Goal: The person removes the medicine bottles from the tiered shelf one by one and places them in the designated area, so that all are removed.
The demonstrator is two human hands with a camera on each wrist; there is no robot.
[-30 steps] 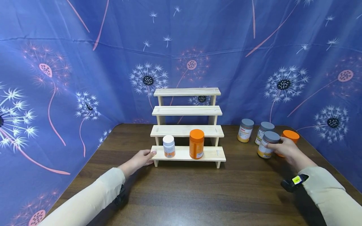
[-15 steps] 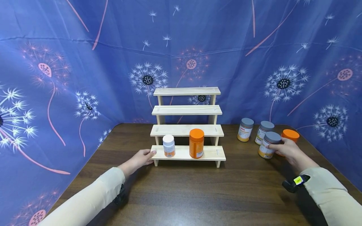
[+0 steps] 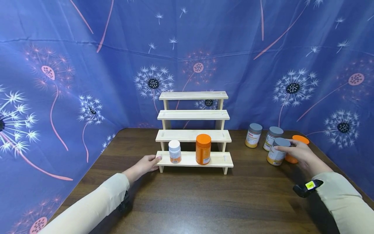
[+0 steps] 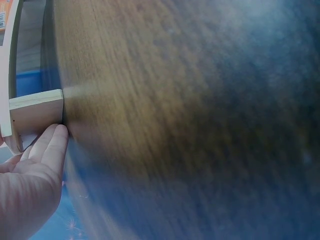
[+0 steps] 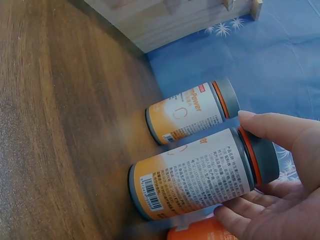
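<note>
Wooden rack (image 3: 194, 114) at the person's 12 o'clock on the table (image 3: 190, 201). Left hand (image 3: 145, 165) at the rack's 8: thumb over the end of the bottom step (image 3: 188, 159), fingers along the leg (image 4: 39, 115), gripping that corner. White-capped bottle (image 3: 175, 152) and orange tub (image 3: 203, 150) stand on that step. Right hand (image 3: 301, 154) at the person's 2, pinching a grey-lidded jar (image 3: 275, 157) near its cap; can't tell if its base touches down. Around it: second jar (image 3: 253, 136) at 10, third jar (image 3: 273, 134) at 12, orange-lidded container (image 3: 301, 139) at 2.
</note>
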